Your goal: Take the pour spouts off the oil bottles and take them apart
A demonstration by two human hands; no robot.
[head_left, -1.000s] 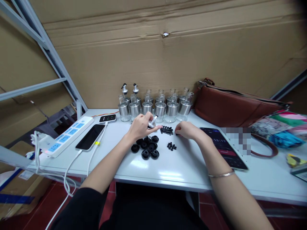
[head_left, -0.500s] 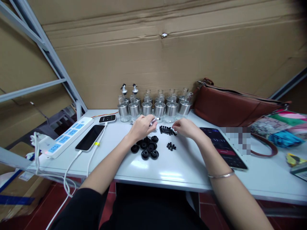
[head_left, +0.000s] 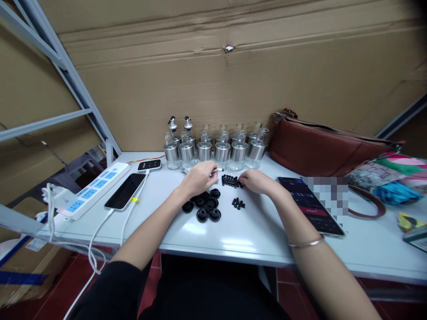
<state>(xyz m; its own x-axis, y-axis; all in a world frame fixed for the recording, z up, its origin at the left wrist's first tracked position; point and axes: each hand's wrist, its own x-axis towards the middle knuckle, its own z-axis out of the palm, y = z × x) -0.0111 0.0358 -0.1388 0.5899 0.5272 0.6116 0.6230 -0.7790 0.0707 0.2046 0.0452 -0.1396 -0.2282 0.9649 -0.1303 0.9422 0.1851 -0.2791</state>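
Observation:
Closed around a slim silver spout piece with a dark tip [head_left: 220, 169], my left hand [head_left: 199, 178] is above the table's middle; most of the piece is hidden by the fingers. My right hand [head_left: 256, 181] pinches a small black part [head_left: 240, 184] at the right end of a row of small black parts [head_left: 229, 181]. Nearer to me lies a cluster of tiny black caps [head_left: 238, 204]. Round black stoppers [head_left: 211, 204] sit in a group below my left hand.
Several glass bottles with metal bands [head_left: 222, 152] line the back; two have pourers [head_left: 188, 123]. At left are a power strip [head_left: 96, 191], a phone [head_left: 126, 191] and a small device [head_left: 149, 165]. A tablet [head_left: 315, 209] and brown bag [head_left: 320, 146] occupy the right.
My right hand has lowered slightly, and its fingertips have closed on a small black part. My left hand has dipped a little, still holding the silver spout piece.

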